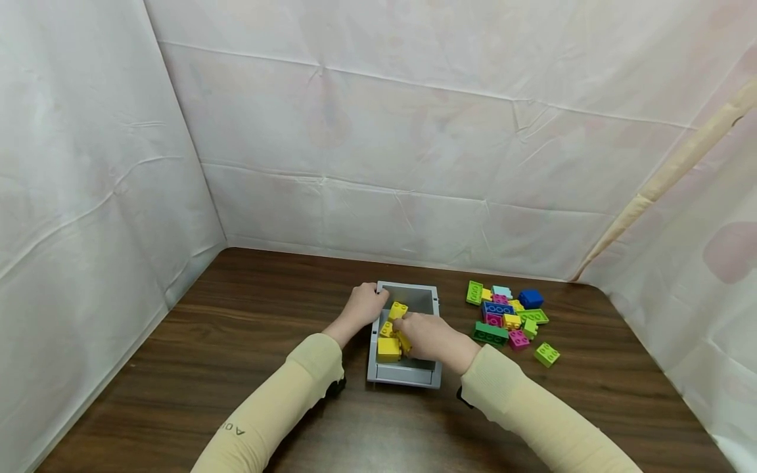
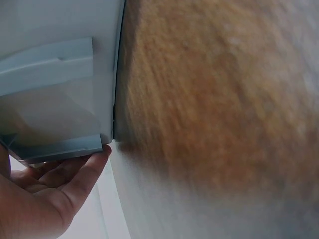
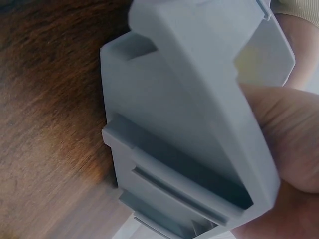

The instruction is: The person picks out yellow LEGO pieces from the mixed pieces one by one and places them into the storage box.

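A grey plastic bin [image 1: 405,377] stands on the table, several yellow toy bricks [image 1: 388,350] inside it. My left hand [image 1: 363,304] grips the bin's far left corner, fingers behind the end wall; the left wrist view shows the fingers of this hand [image 2: 65,191] against the bin's outer wall [image 2: 55,109]. Over the right rim reaches my right hand [image 1: 430,336], its fingertips down among the bricks and pinching a yellow brick [image 1: 405,342]. In the right wrist view the bin's side [image 3: 164,99] hides those fingertips, and only the back part of the hand [image 3: 294,139] shows.
Right of the bin lies a loose group of toy bricks, among them a dark green brick [image 1: 490,334], a blue brick [image 1: 531,299] and a pink brick [image 1: 518,339]. A lime brick [image 1: 547,355] sits apart, nearer me. Pale curtains [image 1: 378,144] hang behind the brown table [image 1: 266,295].
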`<control>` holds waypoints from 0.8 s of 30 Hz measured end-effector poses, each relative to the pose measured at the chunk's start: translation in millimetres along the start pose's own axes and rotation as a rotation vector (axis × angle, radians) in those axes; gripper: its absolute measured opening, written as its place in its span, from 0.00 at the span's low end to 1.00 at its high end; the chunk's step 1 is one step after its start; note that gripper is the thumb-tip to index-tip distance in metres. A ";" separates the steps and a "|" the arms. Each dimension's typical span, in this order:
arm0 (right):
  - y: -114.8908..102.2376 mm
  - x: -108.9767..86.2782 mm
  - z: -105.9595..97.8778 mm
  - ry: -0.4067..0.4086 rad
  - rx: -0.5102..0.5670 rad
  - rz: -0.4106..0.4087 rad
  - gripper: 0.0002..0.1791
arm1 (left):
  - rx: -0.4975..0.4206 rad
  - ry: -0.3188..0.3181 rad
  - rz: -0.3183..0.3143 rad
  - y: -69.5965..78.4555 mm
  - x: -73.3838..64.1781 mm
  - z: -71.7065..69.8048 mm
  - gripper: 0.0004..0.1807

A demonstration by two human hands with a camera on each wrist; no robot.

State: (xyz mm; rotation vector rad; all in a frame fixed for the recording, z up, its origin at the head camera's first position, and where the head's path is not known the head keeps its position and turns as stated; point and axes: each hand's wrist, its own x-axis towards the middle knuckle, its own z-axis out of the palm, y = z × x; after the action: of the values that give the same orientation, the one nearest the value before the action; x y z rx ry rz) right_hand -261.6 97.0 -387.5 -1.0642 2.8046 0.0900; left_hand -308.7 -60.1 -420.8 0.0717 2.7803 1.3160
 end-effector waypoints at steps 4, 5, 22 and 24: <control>0.0 -0.5 0.3 0.001 0.002 -0.004 0.27 | 0.000 0.002 0.003 -0.8 0.3 0.4 0.18; -0.1 -0.7 0.3 0.000 0.005 -0.003 0.27 | -0.006 0.001 0.001 -0.9 0.4 0.4 0.17; -0.7 -15.9 -26.9 0.018 0.140 0.039 0.26 | -0.025 -0.007 0.017 -2.9 0.3 0.1 0.19; 0.5 -18.8 -31.8 0.025 0.134 0.044 0.26 | -0.023 -0.006 0.019 -3.6 0.1 0.2 0.18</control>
State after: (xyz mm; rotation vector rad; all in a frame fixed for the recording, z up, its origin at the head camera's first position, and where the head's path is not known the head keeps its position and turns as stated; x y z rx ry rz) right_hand -251.4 106.4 -353.2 -0.9800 2.8109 -0.1067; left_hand -308.8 -62.2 -423.7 0.1009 2.7653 1.3500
